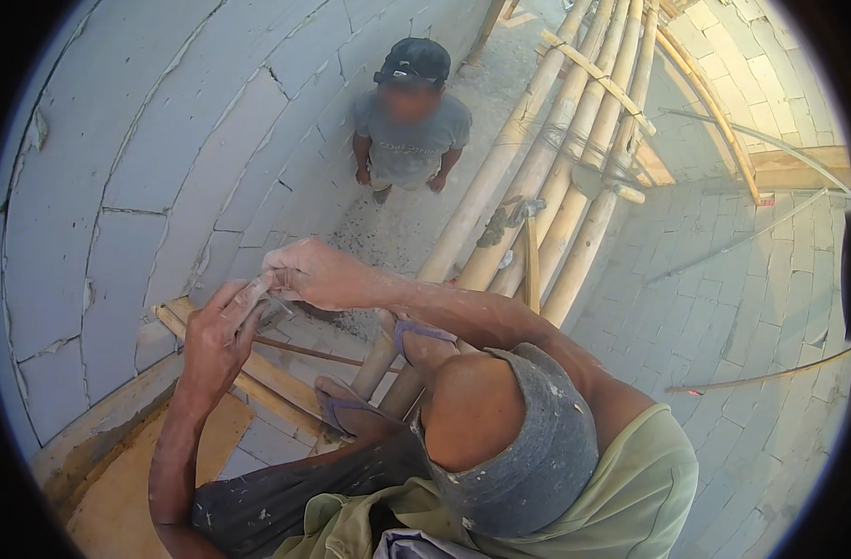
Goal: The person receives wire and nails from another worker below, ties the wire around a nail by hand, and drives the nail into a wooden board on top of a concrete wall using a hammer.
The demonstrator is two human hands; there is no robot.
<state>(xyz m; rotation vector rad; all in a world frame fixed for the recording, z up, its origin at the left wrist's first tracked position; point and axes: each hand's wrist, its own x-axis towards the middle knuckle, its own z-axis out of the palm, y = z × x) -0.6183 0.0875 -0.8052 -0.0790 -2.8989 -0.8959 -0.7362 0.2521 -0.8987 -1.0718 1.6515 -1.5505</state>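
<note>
- Your left hand (222, 335) is raised on the left side, its fingers bent and brought up against the fingers of your other hand.
- Your right hand (318, 275) reaches across from the right, thumb and fingers curled together; both hands carry pale dust.
- The fingers of your two hands meet just beside the grey block wall (136, 177) on the left. Your work is at that meeting point, but the fingers hide it, so you cannot tell whether either hand is grasping something small.
- You squat with your knees bent, purple-strapped sandals (425, 328) on your feet and white-flecked dark grey legwear (528, 456) over your legs.
- Beneath and beyond you, bamboo poles (537, 182) lie side by side, running from the near middle to the far right; a light wooden crosspiece (598, 79) lies across them at the far end.
- Thin wire (558, 140) loops around the poles about midway.
- At the near left, wooden bars (274, 396) slant below your hands.
- On the far side, a co-worker (411, 140) in a dark cap and grey T-shirt stands on the grey floor (383, 233), arms hanging down.
- On the right is another block wall (714, 289).
</note>
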